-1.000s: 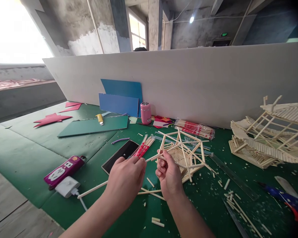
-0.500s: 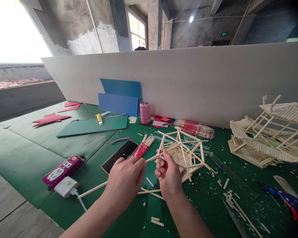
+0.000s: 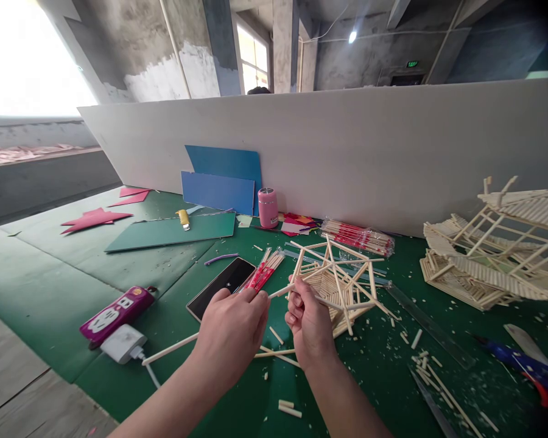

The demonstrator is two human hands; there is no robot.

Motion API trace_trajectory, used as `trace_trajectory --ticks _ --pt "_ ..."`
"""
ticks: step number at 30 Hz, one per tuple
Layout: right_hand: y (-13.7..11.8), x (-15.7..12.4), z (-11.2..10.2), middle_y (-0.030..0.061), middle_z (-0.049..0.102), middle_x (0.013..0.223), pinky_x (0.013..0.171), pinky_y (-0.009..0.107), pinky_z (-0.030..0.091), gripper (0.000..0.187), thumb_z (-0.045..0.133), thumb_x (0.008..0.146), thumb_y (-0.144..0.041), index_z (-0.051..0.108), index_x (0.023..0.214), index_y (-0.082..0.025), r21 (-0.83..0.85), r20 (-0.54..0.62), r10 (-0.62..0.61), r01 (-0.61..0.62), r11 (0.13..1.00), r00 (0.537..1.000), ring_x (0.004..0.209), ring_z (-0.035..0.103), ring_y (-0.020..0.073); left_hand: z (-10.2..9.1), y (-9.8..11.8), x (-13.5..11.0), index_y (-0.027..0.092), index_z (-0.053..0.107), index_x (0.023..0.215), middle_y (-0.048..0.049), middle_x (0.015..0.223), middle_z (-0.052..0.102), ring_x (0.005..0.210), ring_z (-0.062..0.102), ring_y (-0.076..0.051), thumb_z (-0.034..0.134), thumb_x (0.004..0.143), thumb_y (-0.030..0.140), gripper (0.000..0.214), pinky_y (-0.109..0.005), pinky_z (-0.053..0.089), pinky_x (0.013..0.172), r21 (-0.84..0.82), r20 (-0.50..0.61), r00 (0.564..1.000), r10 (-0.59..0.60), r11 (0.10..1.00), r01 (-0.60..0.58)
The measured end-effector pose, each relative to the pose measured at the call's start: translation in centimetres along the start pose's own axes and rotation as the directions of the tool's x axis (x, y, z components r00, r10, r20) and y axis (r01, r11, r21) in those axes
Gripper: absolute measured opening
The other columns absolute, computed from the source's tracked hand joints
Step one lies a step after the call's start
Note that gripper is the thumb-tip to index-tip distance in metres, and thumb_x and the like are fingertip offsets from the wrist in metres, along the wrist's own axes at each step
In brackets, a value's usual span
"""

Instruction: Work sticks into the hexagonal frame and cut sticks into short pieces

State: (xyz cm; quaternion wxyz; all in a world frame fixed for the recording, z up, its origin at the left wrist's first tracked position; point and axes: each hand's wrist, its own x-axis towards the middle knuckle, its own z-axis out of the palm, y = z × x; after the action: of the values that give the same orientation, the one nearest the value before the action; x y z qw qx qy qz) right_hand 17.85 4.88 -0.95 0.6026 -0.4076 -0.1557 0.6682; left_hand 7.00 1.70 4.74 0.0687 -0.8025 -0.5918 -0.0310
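A long thin wooden stick (image 3: 171, 348) slants up from lower left, passing under my left hand (image 3: 232, 331), whose fingers are closed around it. My right hand (image 3: 313, 322) pinches the stick's upper end between thumb and fingers. That end lies against the left side of a many-sided stick frame (image 3: 342, 274), with radiating sticks on top and layered sticks inside. My right hand partly covers the frame's near left side. Just beyond my left hand are a bundle of red-wrapped sticks (image 3: 265, 271) and a black phone (image 3: 223, 283).
A larger stick model (image 3: 488, 249) stands at right, near a blue glue gun (image 3: 520, 362) and a clear ruler (image 3: 429, 325). A purple case (image 3: 116, 313) and white charger (image 3: 123, 344) lie left. A pink flask (image 3: 268, 208) stands before the white board (image 3: 393, 152). Stick offcuts litter the table.
Both hands keep almost the same place and grip on the stick. The whole view has shifted very slightly.
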Motion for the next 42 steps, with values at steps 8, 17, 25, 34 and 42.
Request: trace_trajectory --ticks 8,17,25,34,42 --pt "-0.07 -0.07 0.25 -0.0104 0.027 0.050 0.039 0.018 0.016 0.027 0.066 0.067 -0.040 0.051 0.066 -0.017 -0.057 -0.029 -0.009 0.007 0.998 1.000 0.044 0.019 0.0040 -0.02 0.18 0.03 0.018 0.060 0.079 -0.0032 0.067 0.063 0.057 0.057 -0.019 0.029 0.089 0.018 0.033 -0.032 0.035 0.058 0.044 0.022 1.000 -0.001 0.999 0.000" --pt "0.28 0.00 0.20 -0.0107 0.025 0.048 0.040 0.018 0.018 0.029 0.066 0.068 -0.039 0.047 0.061 -0.018 -0.095 -0.044 -0.051 0.047 0.994 0.998 0.045 0.019 0.0048 -0.16 0.20 0.11 0.018 0.061 0.081 -0.0043 0.073 0.065 0.060 0.058 -0.020 0.029 0.089 0.018 0.033 -0.033 0.036 0.059 0.042 0.048 0.999 -0.020 0.999 0.018" --pt "0.38 0.03 0.12 -0.0106 0.026 0.047 0.040 0.018 0.019 0.033 0.066 0.068 -0.039 0.043 0.059 -0.018 -0.102 -0.036 -0.073 0.069 0.992 0.997 0.045 0.020 0.0050 -0.15 0.43 -0.19 0.019 0.064 0.088 -0.0055 0.076 0.067 0.067 0.061 -0.022 0.030 0.090 0.024 0.034 -0.035 0.036 0.062 0.019 -0.023 0.999 -0.040 0.999 0.041" --pt "0.62 0.07 0.05 -0.0102 0.026 0.048 0.040 0.018 0.019 0.032 0.067 0.067 -0.041 0.045 0.060 -0.018 -0.093 -0.040 -0.087 0.083 0.992 0.995 0.045 0.021 0.0050 0.25 0.03 -0.62 0.017 0.063 0.090 -0.0054 0.075 0.069 0.066 0.063 -0.022 0.035 0.088 0.031 0.031 -0.036 0.035 0.064 -0.016 -0.119 0.992 -0.033 0.999 0.031" --pt "0.46 0.09 0.10 -0.0098 0.027 0.049 0.040 0.018 0.019 0.032 0.067 0.066 -0.041 0.046 0.060 -0.018 -0.090 -0.041 -0.077 0.073 0.993 0.996 0.045 0.022 0.0054 -0.31 0.34 -0.33 0.019 0.063 0.080 -0.0045 0.069 0.066 0.063 0.059 -0.019 0.034 0.089 0.026 0.031 -0.032 0.032 0.061 0.018 -0.096 0.994 -0.047 0.999 0.049"
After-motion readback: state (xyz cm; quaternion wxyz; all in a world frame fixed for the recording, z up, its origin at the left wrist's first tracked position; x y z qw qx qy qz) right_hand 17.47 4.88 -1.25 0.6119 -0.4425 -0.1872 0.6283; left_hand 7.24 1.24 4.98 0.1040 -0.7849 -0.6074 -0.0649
